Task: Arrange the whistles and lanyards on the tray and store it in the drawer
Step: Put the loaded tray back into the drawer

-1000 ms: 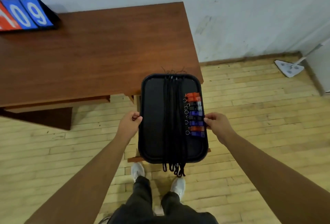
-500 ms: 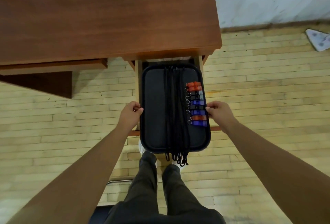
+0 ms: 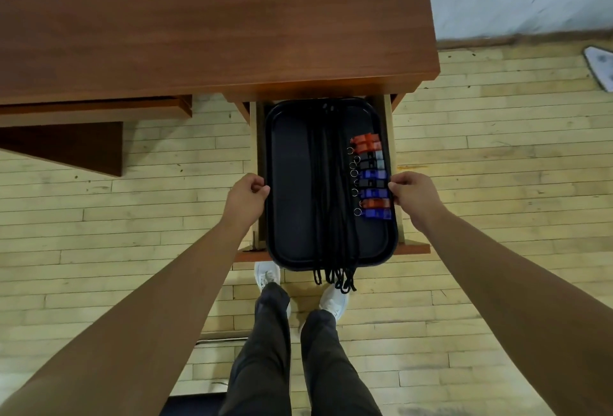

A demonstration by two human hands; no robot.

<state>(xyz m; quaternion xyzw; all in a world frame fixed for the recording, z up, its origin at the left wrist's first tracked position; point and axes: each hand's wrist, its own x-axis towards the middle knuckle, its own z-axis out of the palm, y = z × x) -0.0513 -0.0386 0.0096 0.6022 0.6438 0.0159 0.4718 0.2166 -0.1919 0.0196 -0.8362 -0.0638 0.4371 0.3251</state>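
A black tray sits over the open wooden drawer under the desk's right end. Black lanyards run lengthwise down its middle, and their ends hang over the near rim. A column of several red, black and blue whistles with metal rings lies along the tray's right side. My left hand grips the tray's left rim. My right hand grips the right rim beside the whistles. The tray's near end juts past the drawer front.
The brown desk top fills the upper view. A second, shut drawer lies to the left. My legs and white shoes stand on the plank floor just before the drawer. A white mop head lies at the far right by the wall.
The tray has come down from above the desk edge into the open drawer, both hands still on its rims. The view has tilted down and moved closer.
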